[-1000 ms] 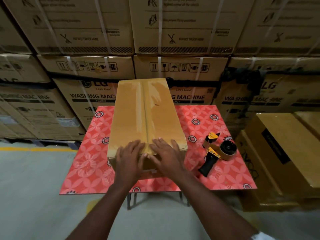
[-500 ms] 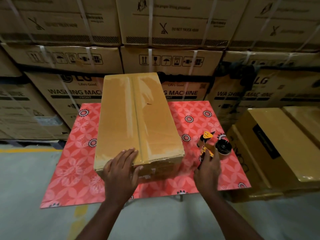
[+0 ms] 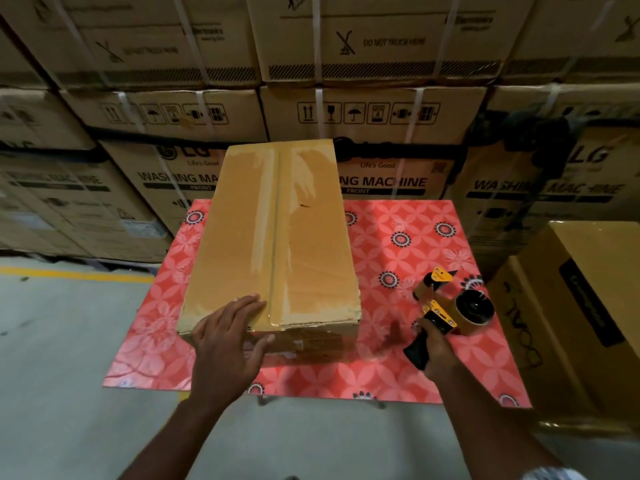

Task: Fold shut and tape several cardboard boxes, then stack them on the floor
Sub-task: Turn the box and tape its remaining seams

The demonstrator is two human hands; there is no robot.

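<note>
Head view looks down on a long cardboard box [image 3: 277, 237] lying flat on a table [image 3: 415, 237] covered in red flowered cloth; the box's top flaps are folded shut and meet along a middle seam, with glossy tape running the length of that seam. The left hand [image 3: 228, 344] lies on the near left corner of the box, fingers straight and close together, flat on the top panel just left of the seam; its thumb is spread apart and reaches down over the near end face. Right of the box, near its near right corner but apart from it, the right hand [image 3: 436, 348] has its fingers curled round the black handle of a yellow tape dispenser [image 3: 446, 306]; the dispenser's brown roll sits on the side away from the box and its yellow nose points away from the person; whether it rests on the cloth or is lifted just clear I cannot tell. Behind the box rise stacked washing machine cartons [image 3: 381, 116] bound with white straps; further right of the box, past the table edge, stand brown boxes [image 3: 588, 306]; left of the box lies grey floor [image 3: 69, 341] crossed by a yellow line [image 3: 69, 273].
</note>
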